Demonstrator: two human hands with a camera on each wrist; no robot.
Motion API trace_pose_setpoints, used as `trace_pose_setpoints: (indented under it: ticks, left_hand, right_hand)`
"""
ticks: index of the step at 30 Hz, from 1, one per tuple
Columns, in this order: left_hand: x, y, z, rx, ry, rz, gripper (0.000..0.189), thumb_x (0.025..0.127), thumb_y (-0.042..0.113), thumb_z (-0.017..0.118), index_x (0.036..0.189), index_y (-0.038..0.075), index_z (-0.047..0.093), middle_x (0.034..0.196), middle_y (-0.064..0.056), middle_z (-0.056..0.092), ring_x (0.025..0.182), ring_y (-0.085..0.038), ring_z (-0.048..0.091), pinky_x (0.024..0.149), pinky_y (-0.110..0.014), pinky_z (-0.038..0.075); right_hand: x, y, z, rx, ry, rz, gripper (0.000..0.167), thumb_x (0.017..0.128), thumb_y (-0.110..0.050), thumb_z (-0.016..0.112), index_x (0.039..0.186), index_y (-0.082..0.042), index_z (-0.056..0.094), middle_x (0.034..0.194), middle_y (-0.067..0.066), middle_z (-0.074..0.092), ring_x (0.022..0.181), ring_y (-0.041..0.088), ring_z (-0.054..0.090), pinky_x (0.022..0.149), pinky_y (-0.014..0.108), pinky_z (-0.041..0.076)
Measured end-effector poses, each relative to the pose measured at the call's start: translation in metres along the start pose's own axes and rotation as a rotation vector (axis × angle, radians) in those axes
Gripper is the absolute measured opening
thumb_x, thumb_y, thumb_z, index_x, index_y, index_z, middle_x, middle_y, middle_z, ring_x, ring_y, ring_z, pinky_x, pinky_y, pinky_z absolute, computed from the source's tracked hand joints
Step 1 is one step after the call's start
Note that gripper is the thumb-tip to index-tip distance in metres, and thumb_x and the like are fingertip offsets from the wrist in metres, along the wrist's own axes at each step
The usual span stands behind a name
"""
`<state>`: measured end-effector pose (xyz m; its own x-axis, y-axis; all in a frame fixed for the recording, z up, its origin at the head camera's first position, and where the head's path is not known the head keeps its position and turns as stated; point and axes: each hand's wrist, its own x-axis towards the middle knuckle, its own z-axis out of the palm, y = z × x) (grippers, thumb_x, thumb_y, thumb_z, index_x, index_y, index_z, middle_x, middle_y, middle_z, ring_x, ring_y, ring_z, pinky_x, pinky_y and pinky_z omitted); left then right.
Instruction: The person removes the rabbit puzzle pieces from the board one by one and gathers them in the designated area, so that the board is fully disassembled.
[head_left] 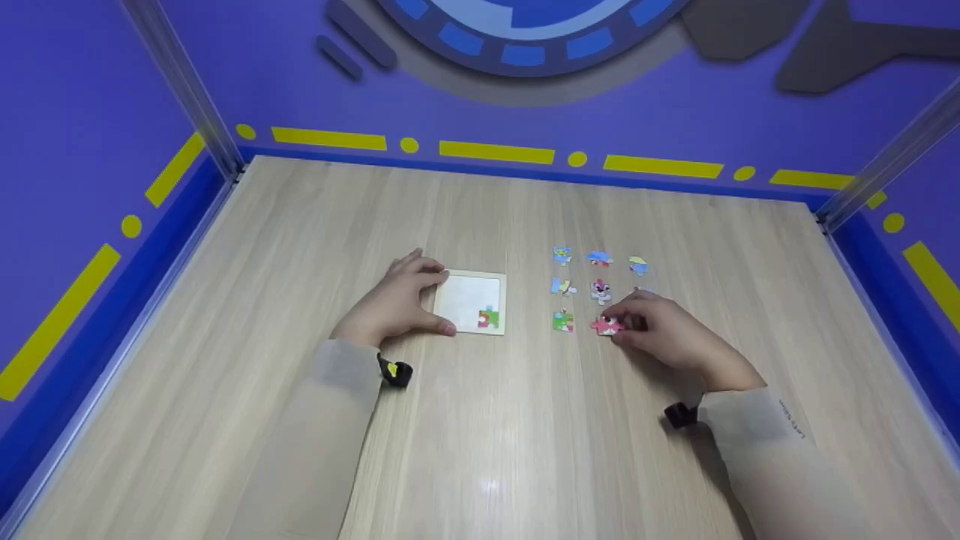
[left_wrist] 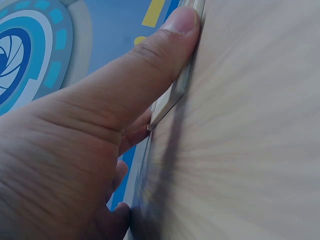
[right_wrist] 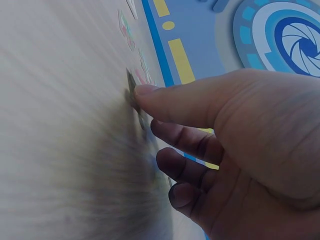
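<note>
My left hand (head_left: 401, 300) grips a shallow wooden puzzle tray (head_left: 503, 300) by its left side, thumb at the near corner and fingers at the far corner. The wrist view shows the left thumb (left_wrist: 155, 60) along the tray's edge. Inside the tray, a green and red puzzle piece (head_left: 489, 318) lies at the near right corner. My right hand (head_left: 664, 326) pinches a pink jigsaw piece (head_left: 604, 325) between thumb and fingers, close over the table. In the right wrist view this piece (right_wrist: 131, 81) appears edge-on at the thumb tip.
Several loose pieces lie in rows right of the tray, among them a green piece (head_left: 562, 322), an animal-face piece (head_left: 601, 292) and a blue and yellow piece (head_left: 637, 265). One is partly hidden behind my right hand. Blue walls (head_left: 525, 112) bound the wooden table (head_left: 450, 420).
</note>
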<state>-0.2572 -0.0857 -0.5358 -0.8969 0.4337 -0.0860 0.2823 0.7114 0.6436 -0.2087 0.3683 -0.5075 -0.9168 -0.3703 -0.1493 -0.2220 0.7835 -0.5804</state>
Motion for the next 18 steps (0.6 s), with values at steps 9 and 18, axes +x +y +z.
trace_pose_setpoints:
  ticks: [9, 18]
  left_hand:
    - [0.0, 0.0002, 0.0014, -0.003, -0.002, -0.016, 0.109, 0.077, 0.048, 0.105, 0.167, 0.008, 0.057, 0.175, -0.006, 0.05, 0.181, -0.035, 0.009, 0.149, -0.058, 0.008]
    - [0.0007, 0.0008, -0.0004, 0.007, -0.01, -0.02, 0.112, 0.077, 0.05, 0.105, 0.167, 0.008, 0.055, 0.175, -0.005, 0.049, 0.181, -0.033, 0.008, 0.15, -0.056, 0.009]
  right_hand:
    - [-0.0022, 0.0002, 0.0011, 0.016, 0.008, 0.013, 0.03, 0.104, -0.014, 0.082, 0.134, -0.013, 0.078, 0.113, 0.006, 0.071, 0.101, 0.019, 0.059, 0.085, 0.026, 0.051]
    - [-0.0022, 0.0014, -0.0005, 0.008, 0.009, 0.01, 0.029, 0.103, -0.015, 0.083, 0.132, -0.015, 0.079, 0.112, 0.005, 0.071, 0.101, 0.02, 0.059, 0.085, 0.024, 0.052]
